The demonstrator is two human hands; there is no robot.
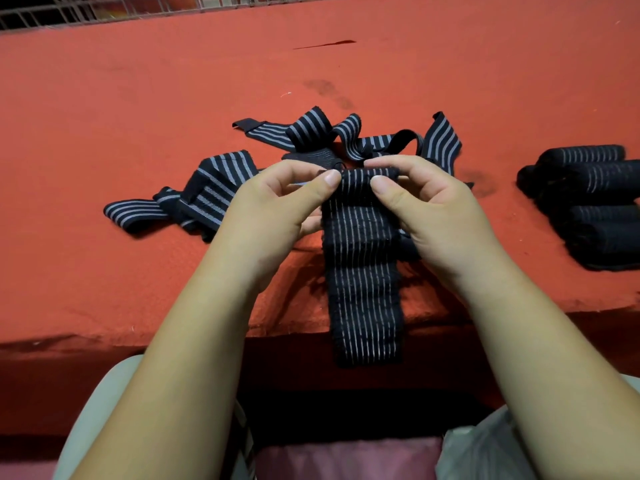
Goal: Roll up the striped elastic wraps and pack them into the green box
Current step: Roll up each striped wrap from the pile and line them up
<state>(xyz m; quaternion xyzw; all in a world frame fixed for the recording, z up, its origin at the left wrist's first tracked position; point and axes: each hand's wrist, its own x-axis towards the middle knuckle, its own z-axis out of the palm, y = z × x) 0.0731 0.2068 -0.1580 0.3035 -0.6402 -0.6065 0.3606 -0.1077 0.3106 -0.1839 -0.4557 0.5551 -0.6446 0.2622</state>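
Observation:
A black elastic wrap with thin grey stripes [363, 271] hangs from my hands over the front edge of the red table. Its top end is curled into a small roll. My left hand [277, 206] pinches the left side of that roll between thumb and fingers. My right hand [429, 209] pinches the right side the same way. Behind my hands lies a tangled heap of unrolled striped wraps [311, 140], stretching left to a flat end [135, 211]. Several rolled wraps [592, 206] lie in a stack at the right. No green box is in view.
The table is covered in a red cloth [173, 81], and its front edge runs just below my wrists. A wire grid [104, 8] lines the far edge. My lap and a pale bag [485, 452] sit below the table.

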